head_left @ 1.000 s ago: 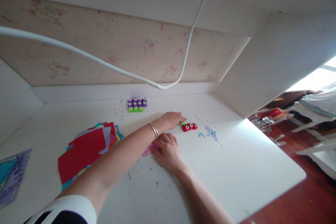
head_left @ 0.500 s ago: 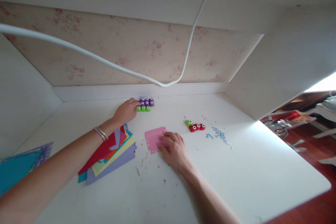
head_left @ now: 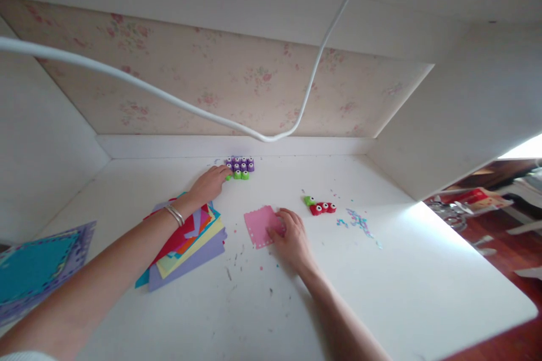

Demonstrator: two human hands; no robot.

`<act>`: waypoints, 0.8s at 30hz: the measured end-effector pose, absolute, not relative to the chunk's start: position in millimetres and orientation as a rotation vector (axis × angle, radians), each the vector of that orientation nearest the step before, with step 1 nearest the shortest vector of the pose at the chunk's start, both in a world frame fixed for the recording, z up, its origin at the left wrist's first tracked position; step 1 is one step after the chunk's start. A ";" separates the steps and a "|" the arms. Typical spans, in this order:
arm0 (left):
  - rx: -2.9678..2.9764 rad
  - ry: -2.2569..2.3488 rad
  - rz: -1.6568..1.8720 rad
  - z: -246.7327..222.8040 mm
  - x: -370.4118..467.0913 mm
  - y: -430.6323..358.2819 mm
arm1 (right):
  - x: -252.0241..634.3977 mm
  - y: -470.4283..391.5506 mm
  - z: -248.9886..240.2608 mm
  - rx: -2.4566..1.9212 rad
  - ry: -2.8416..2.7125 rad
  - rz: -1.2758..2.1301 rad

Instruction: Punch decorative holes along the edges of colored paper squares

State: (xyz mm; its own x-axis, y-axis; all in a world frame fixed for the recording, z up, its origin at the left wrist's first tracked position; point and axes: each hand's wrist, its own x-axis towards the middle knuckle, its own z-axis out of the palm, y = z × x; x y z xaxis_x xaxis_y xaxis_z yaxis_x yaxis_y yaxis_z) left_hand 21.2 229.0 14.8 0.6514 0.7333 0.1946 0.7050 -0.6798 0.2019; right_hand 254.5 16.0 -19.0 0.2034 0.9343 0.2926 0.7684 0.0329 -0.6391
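Note:
My left hand (head_left: 212, 183), with a silver bracelet at the wrist, has its fingers closed on a green punch (head_left: 228, 177) at the left end of the green row. Beside it stand purple punches (head_left: 240, 164) in rows and more green punches (head_left: 241, 175). My right hand (head_left: 290, 234) rests at the right edge of a pink square (head_left: 259, 227) with small holes along its edges, its thumb and fingers on the sheet. Further right are red punches (head_left: 323, 208) and one green punch (head_left: 309, 201).
Coloured paper sheets (head_left: 190, 259) lie fanned under my left forearm. A turquoise and purple stack (head_left: 38, 265) is at the far left. Confetti (head_left: 359, 222) dots the white table (head_left: 381, 304). A white cable (head_left: 271, 138) hangs in front of the wall.
The view has shifted slightly. My left hand has moved down to the left end of the green row. My right hand remains at the pink sheet.

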 end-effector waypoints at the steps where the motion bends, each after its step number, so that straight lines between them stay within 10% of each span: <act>1: 2.750 1.201 0.397 15.0 19.3 228.5 | 255.6 16.3 -18.0 -1.763 -1.564 0.331; 24: 2.460 1.197 0.525 17.7 18.8 137.8 | 260.0 19.8 3.2 -1.433 -0.833 1.172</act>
